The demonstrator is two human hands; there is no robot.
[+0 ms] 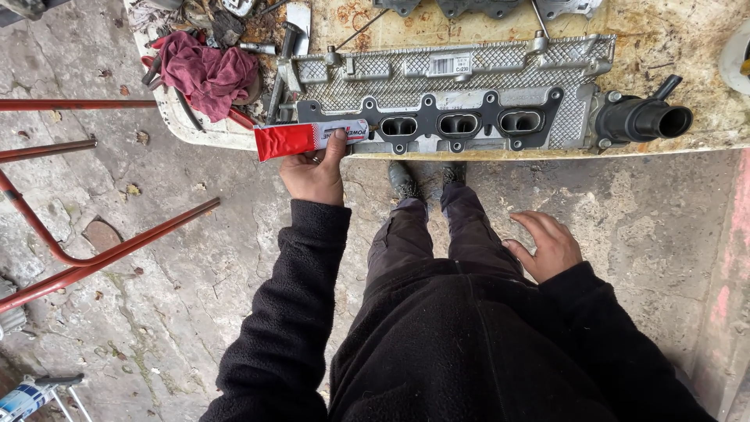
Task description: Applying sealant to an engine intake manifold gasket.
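My left hand [315, 173] grips a red and white tube [308, 137], holding it level with its nozzle end against the left end of a grey metal engine part [461, 90]. That part lies on a stained bench top [687, 55] and carries a dark gasket [461, 123] with three oval ports. A black pipe stub [648, 119] sticks out of its right end. My right hand [548, 244] hangs free by my right thigh, fingers spread, holding nothing.
A crimson rag [207, 72] lies among small tools at the bench's left end. Red metal bars [94, 254] run across the cracked concrete floor on the left. My dark trousers and shoes [426, 181] stand close below the bench edge.
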